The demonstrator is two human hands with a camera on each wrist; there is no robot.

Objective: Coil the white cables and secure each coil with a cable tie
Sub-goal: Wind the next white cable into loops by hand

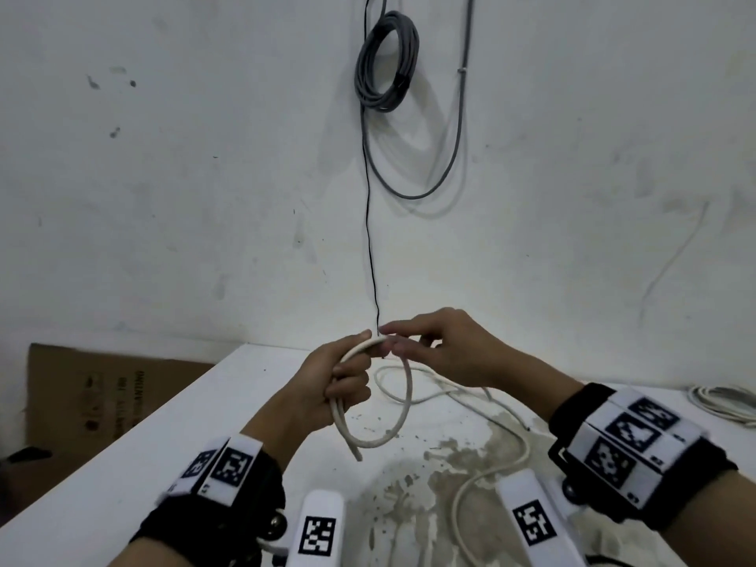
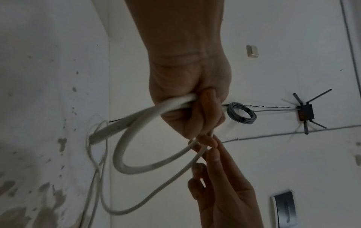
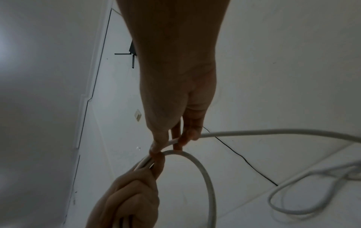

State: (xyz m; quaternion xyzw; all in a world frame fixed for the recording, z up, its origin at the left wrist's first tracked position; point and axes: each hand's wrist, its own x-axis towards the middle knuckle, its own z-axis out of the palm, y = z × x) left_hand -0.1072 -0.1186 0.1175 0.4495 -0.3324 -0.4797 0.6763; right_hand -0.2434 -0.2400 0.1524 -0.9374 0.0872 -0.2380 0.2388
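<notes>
A white cable (image 1: 403,415) forms a small loop held above the white table (image 1: 122,464). My left hand (image 1: 339,378) grips the loop's strands in its curled fingers, also seen in the left wrist view as the left hand (image 2: 191,98) around the white cable (image 2: 125,154). My right hand (image 1: 433,345) pinches the cable beside the left fingertips; in the right wrist view the right hand (image 3: 175,138) holds the white cable (image 3: 207,175). The cable's loose length (image 1: 491,464) trails across the table. No cable tie is visible.
Another white cable bundle (image 1: 720,399) lies at the table's far right edge. A grey cable coil (image 1: 386,61) and a thin black wire (image 1: 370,239) hang on the wall behind. A cardboard box (image 1: 94,394) stands left of the table. Stains mark the tabletop (image 1: 442,484).
</notes>
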